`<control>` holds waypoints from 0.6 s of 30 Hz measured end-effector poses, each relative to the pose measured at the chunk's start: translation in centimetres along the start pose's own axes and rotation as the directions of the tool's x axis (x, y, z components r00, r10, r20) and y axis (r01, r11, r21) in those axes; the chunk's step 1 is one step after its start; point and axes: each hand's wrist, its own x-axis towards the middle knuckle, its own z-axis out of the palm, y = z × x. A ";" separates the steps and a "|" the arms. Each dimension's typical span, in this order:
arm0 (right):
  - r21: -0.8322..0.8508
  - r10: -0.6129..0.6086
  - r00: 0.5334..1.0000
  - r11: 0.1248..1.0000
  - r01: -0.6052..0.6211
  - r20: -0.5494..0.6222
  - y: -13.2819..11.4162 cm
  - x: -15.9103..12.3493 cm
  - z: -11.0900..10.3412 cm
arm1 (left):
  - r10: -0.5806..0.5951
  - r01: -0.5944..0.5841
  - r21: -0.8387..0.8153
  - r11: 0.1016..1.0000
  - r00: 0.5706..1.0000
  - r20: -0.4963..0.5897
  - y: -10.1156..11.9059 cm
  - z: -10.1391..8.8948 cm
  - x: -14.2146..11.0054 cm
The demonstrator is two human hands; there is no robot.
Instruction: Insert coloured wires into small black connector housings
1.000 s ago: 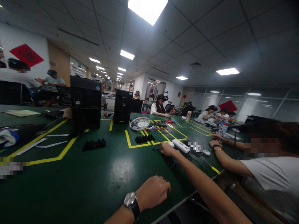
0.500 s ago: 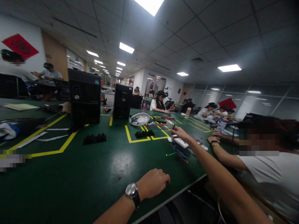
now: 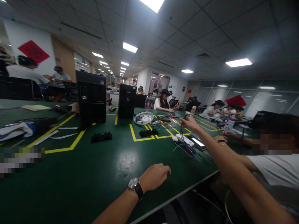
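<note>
My right hand point(image 3: 190, 123) is stretched out over the table and pinches the upper end of a bundle of coloured wires point(image 3: 182, 133). Red, blue and green strands hang from it, their loose ends spread low in front of a white device point(image 3: 185, 140). A phone with a lit screen point(image 3: 198, 142) lies just beside these. My left hand point(image 3: 155, 177), wearing a wristwatch point(image 3: 133, 183), rests near the table's front edge. Its fingers are loosely bent and somewhat apart, with nothing visible in them.
More wires point(image 3: 164, 122) lie beside a white basket point(image 3: 144, 118). Black plastic racks point(image 3: 101, 137) and two black computer towers point(image 3: 91, 98) stand on the green table point(image 3: 98, 174). A co-worker point(image 3: 271, 168) sits close at my right, hands on the table.
My right hand has moved slightly outward to the right with the wire bundle. The phone screen is now lit. My left hand stays nearly still; the whole view has shifted a little.
</note>
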 end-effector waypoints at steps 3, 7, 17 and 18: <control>-0.014 -0.006 1.000 1.000 0.006 0.002 0.5 -0.3 0.1 | -0.024 0.024 -0.014 1.000 0.999 -0.025 -0.2 0.1 0.0; 0.003 -0.056 0.997 0.998 0.056 -0.059 0.6 -0.2 -0.3 | -0.066 0.063 -0.042 0.997 0.996 -0.055 -0.5 0.2 0.1; 0.123 -0.362 0.866 0.897 0.424 -0.345 -2.6 -0.2 -2.3 | -0.237 0.247 -0.001 0.969 0.931 -0.278 -3.8 -1.0 0.2; 0.117 -0.411 0.831 0.868 0.482 -0.374 -3.2 -0.5 -2.5 | -0.237 0.254 0.015 0.967 0.921 -0.309 -4.5 -1.3 0.3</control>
